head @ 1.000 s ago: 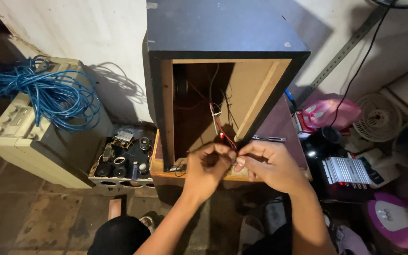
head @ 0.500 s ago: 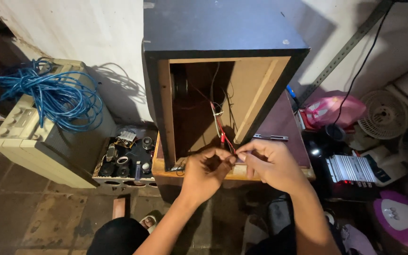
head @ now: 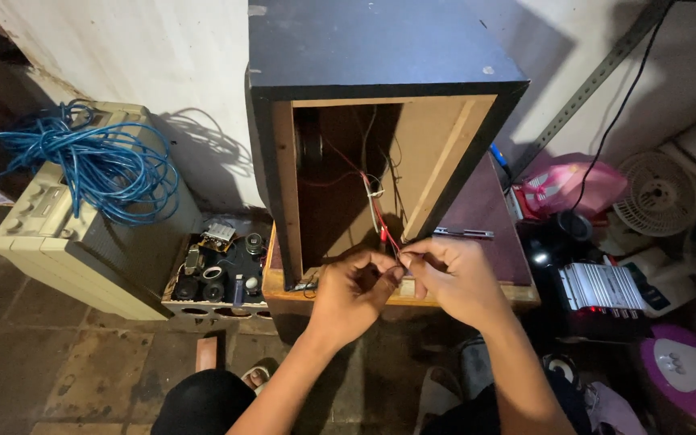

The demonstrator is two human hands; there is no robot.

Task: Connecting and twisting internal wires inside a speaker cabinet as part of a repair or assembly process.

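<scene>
A: Nearest the camera: left hand (head: 354, 292) and right hand (head: 454, 278) meet fingertip to fingertip at the near edge of the small wooden table (head: 461, 292); both sets of fingers are pinched together on the free ends of the thin red wires (head: 378, 216); the exact contact point is too small to resolve.

B: Where do the wires run?

A: Up and away from the hands into the open back of the black speaker cabinet (head: 380, 56), which stands on the table; a loop or tie sits partway up the bundle; the far ends vanish in the dark interior.

B: Surroundings?

A: Left, on the floor: an open box of small round parts (head: 219, 274); beyond it a beige machine (head: 66, 242) with a coil of blue cable (head: 82, 165) on top; right: a silver amplifier (head: 602, 288), a pink bag (head: 569, 185), a small white fan (head: 658, 193); far: a white wall (head: 147, 72).

B: Risks?

A: Judgement only: the wires look thin and taut; a pull from the pinched fingers could break a strand or tug loose whatever they join inside; bare ends touching each other could short; dim light in the cabinet makes a mismatched pair easy.
</scene>
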